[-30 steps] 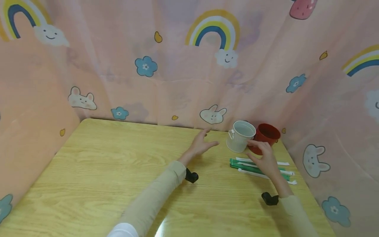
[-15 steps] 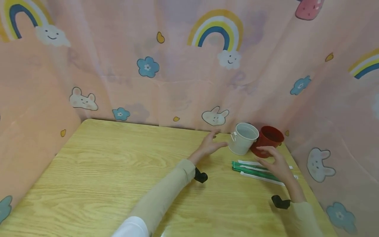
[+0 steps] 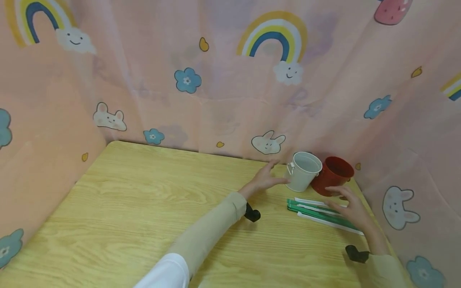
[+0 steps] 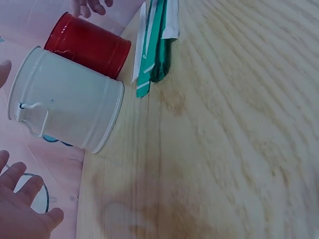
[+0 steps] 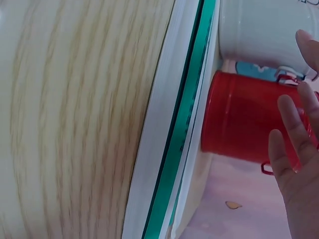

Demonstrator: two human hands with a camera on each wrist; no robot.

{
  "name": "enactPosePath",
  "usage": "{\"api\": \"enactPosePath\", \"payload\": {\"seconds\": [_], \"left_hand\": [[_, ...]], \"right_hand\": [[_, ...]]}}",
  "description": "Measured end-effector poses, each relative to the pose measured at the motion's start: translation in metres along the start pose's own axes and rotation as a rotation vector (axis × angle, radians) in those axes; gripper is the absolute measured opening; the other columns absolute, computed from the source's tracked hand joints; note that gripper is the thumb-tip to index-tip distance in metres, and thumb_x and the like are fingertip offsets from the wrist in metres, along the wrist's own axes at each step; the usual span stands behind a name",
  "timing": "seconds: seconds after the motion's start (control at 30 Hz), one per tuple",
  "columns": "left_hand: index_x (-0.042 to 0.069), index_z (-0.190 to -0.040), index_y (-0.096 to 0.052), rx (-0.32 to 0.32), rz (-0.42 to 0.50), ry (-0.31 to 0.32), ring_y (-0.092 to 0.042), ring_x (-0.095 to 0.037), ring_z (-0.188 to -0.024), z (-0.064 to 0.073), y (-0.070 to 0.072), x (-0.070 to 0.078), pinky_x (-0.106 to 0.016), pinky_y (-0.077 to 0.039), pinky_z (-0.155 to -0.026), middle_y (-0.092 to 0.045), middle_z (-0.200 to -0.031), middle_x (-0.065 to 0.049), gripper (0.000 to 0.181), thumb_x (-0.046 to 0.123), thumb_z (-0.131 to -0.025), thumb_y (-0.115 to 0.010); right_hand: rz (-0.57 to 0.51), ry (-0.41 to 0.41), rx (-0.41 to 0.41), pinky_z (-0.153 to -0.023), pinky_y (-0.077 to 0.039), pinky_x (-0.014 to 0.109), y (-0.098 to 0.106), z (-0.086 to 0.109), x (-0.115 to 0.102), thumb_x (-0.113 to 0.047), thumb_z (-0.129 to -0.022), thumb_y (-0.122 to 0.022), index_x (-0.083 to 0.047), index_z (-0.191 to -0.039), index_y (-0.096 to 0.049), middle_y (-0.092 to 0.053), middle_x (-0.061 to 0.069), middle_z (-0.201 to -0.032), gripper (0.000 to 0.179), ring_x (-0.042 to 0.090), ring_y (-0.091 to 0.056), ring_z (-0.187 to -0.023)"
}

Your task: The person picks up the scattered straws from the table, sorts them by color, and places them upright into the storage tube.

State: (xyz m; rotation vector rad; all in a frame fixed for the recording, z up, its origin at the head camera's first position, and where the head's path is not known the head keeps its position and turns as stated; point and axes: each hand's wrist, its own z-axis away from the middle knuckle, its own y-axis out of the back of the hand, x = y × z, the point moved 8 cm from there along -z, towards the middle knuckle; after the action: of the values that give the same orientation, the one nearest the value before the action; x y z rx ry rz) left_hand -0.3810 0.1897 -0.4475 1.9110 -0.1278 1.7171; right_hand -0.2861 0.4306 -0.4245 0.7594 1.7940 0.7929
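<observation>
A white metal bucket [image 3: 301, 178] stands upright at the table's far right, with a small handle on its side. Right behind its right side is a red bucket [image 3: 331, 176], also upright. My left hand [image 3: 264, 180] is just left of the white bucket, fingers spread and holding nothing; whether its thumb touches the bucket I cannot tell. My right hand [image 3: 353, 206] hovers in front of the red bucket, fingers apart and holding nothing. Below it lie several long slim green and white packets [image 3: 317, 214], partly hidden by that hand. The right wrist view shows the fingers [image 5: 294, 127] before the red bucket.
The wood-grain table [image 3: 144, 216] stretches to the left and front. A pink patterned curtain [image 3: 216, 100] closes off the back and both sides. The buckets stand close to the back edge, near the right corner.
The left hand has moved right, closer to the white bucket. The right hand has shifted right, from beside the white bucket to before the red one. The view has turned slightly left.
</observation>
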Motion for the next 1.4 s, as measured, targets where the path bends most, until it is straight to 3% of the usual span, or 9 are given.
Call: {"api": "enactPosePath", "payload": {"seconds": [0.17,0.4,0.73,0.83,1.07,1.23,1.4], "left_hand": [[0.016,-0.151,-0.028,-0.012,0.02,-0.029,-0.034,-0.026,-0.142,-0.009,-0.005,0.004,-0.044,-0.035,-0.112,-0.034,-0.155,-0.005,0.085,0.038,-0.082,-0.073],[0.013,-0.147,-0.032,-0.05,0.08,-0.056,-0.036,-0.03,-0.14,-0.012,-0.018,0.011,-0.036,-0.035,-0.112,-0.04,-0.15,-0.009,0.081,0.031,-0.081,-0.075],[0.01,-0.148,-0.03,-0.007,0.133,-0.045,-0.039,-0.029,-0.137,-0.021,-0.03,0.011,-0.036,-0.038,-0.109,-0.04,-0.15,-0.007,0.086,0.028,-0.079,-0.078],[0.011,-0.148,-0.03,0.007,0.151,-0.028,-0.04,-0.028,-0.136,-0.025,-0.034,0.008,-0.038,-0.038,-0.108,-0.041,-0.149,-0.006,0.086,0.028,-0.079,-0.079],[0.011,-0.148,-0.03,0.02,0.188,-0.025,-0.041,-0.023,-0.135,-0.032,-0.04,0.003,-0.038,-0.037,-0.11,-0.042,-0.148,-0.003,0.087,0.023,-0.078,-0.079],[0.013,-0.147,-0.031,0.035,0.17,-0.033,-0.042,-0.023,-0.135,-0.035,-0.042,0.002,-0.037,-0.037,-0.11,-0.043,-0.148,-0.004,0.085,0.022,-0.078,-0.08],[0.015,-0.144,-0.036,0.067,0.176,-0.08,-0.044,-0.02,-0.132,-0.038,-0.042,0.003,-0.033,-0.038,-0.109,-0.047,-0.143,-0.003,0.081,0.016,-0.076,-0.081]], "right_hand": [[0.024,-0.005,-0.073,-0.078,-0.042,0.018,-0.002,-0.002,0.005,-0.016,-0.087,-0.071,-0.006,-0.123,-0.06,-0.061,0.011,-0.116,0.039,-0.011,-0.047,-0.098],[0.014,-0.004,-0.187,-0.076,-0.049,0.024,-0.011,-0.006,0.008,-0.019,-0.087,-0.071,-0.005,-0.12,-0.063,-0.065,0.015,-0.113,0.036,0.01,-0.058,-0.094],[0.017,-0.026,-0.305,-0.076,-0.05,0.024,-0.021,-0.012,0.015,-0.018,-0.087,-0.07,-0.006,-0.118,-0.063,-0.068,0.013,-0.111,0.035,0.026,-0.06,-0.097],[0.022,-0.023,-0.324,-0.076,-0.05,0.025,-0.025,-0.014,0.017,-0.019,-0.087,-0.07,-0.006,-0.118,-0.063,-0.068,0.012,-0.11,0.034,0.025,-0.06,-0.096],[0.094,-0.065,-0.374,-0.078,-0.05,0.027,-0.03,-0.013,0.024,-0.022,-0.089,-0.068,-0.01,-0.117,-0.065,-0.068,0.006,-0.108,0.031,0.004,-0.056,-0.093],[0.087,-0.041,-0.397,-0.08,-0.051,0.027,-0.032,-0.012,0.022,-0.02,-0.09,-0.066,-0.007,-0.117,-0.065,-0.069,0.009,-0.111,0.029,0.011,-0.061,-0.098],[0.087,0.006,-0.408,-0.082,-0.053,0.027,-0.037,-0.014,0.017,-0.017,-0.09,-0.066,-0.006,-0.115,-0.066,-0.069,0.009,-0.11,0.027,0.017,-0.063,-0.1]]}}
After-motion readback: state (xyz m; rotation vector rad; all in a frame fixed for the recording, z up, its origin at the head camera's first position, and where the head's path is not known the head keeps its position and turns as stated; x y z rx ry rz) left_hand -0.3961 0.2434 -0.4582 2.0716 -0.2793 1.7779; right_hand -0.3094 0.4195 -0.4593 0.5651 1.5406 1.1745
